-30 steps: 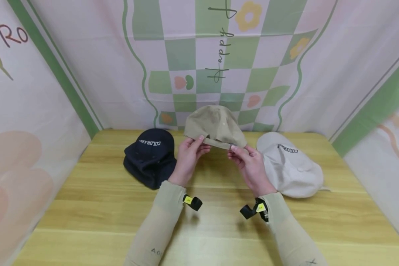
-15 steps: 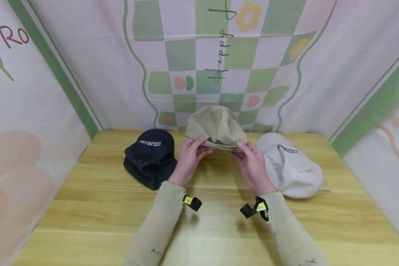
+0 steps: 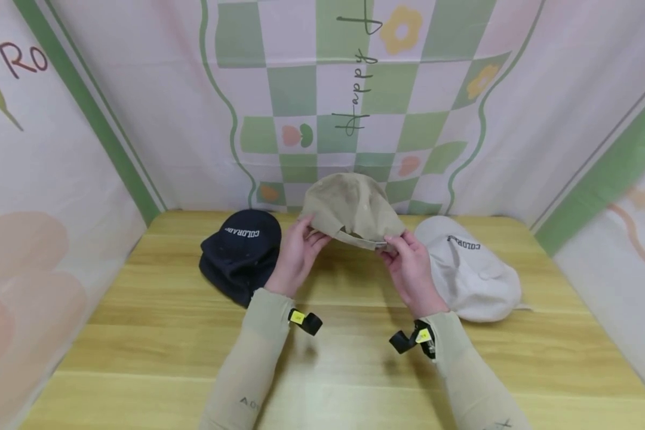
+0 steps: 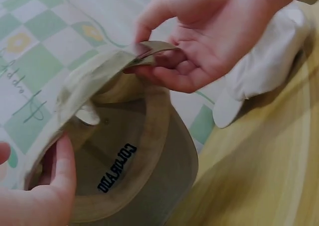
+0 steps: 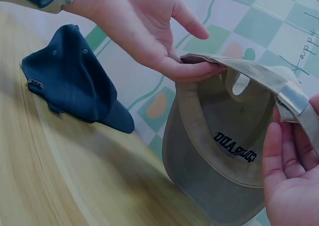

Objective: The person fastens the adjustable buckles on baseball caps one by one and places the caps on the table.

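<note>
A beige baseball cap [image 3: 352,206] is held up over the back of the table, its back strap [image 3: 356,240] towards me. My right hand [image 3: 411,266] pinches the strap's right end beside a metal buckle [image 5: 294,97]. At the cap's left edge, my left hand [image 3: 292,260] has its fingers [image 5: 197,70] fairly straight inside the band, and its thumb stands off the fabric. Dark COLORADO lettering [image 4: 117,169] shows in the hollow of the cap, with the brim [image 5: 209,186] pointing away and down.
To the left lies a dark navy cap [image 3: 249,242], and to the right a white one [image 3: 473,278], both on the wooden table [image 3: 349,382]. A printed cloth [image 3: 335,89] hangs close behind the table; cloth walls stand at both sides.
My left hand has slid left and off the strap onto the cap's left edge, its thumb lifting. The cap has shifted slightly right and down. My right hand stays at the strap's right end.
</note>
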The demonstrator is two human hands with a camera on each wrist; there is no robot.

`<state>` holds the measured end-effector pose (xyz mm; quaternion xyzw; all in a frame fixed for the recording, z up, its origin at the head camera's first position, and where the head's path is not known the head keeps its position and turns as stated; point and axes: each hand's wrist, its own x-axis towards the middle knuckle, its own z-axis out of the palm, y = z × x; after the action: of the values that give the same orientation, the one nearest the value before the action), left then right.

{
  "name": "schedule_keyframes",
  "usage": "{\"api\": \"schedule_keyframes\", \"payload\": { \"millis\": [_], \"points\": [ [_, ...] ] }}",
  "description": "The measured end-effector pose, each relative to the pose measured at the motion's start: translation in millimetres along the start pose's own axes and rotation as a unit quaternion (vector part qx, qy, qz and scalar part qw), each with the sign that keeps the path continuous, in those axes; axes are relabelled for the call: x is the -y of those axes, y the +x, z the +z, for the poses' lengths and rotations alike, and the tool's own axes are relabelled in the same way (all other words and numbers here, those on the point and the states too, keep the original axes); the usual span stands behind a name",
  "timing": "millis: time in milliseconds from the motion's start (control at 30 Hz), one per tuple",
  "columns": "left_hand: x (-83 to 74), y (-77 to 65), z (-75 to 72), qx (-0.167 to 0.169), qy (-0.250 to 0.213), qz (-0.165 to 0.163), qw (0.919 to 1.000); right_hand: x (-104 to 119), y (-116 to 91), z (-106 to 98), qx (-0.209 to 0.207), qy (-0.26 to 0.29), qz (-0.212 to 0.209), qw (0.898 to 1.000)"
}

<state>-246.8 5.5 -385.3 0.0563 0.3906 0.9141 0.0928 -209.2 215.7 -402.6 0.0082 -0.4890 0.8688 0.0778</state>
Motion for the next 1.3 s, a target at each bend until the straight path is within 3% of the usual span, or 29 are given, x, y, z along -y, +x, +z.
{"api": "schedule_keyframes", "payload": {
  "millis": [200,433,700,967,1133,1300],
  "points": [
    [-8.0,6.6,-1.9,-0.008,-0.068,-0.028,0.9973,0.9,-0.9,-0.7,-0.015,-0.012,0.024,1.000],
    [-14.0,12.1,-4.8,-0.049,-0.121,-0.081,0.9881,0.6,-2.3,-1.9,-0.024,-0.025,0.036,0.999],
    [-12.0,14.0,-7.5,-0.062,-0.104,-0.112,0.9863,-0.8,-1.9,-4.2,-0.031,-0.017,0.034,0.999],
    [-8.3,15.4,-10.7,-0.057,-0.090,-0.113,0.9878,3.2,-1.0,-6.2,-0.030,-0.006,0.038,0.999],
    [-7.7,15.0,-11.3,-0.048,-0.071,-0.103,0.9909,6.6,-1.8,-7.7,-0.017,0.036,0.033,0.999],
    [-6.9,14.4,-12.7,-0.073,-0.072,-0.090,0.9906,8.8,-4.2,-11.4,-0.009,0.057,0.029,0.998]
  ]
}}
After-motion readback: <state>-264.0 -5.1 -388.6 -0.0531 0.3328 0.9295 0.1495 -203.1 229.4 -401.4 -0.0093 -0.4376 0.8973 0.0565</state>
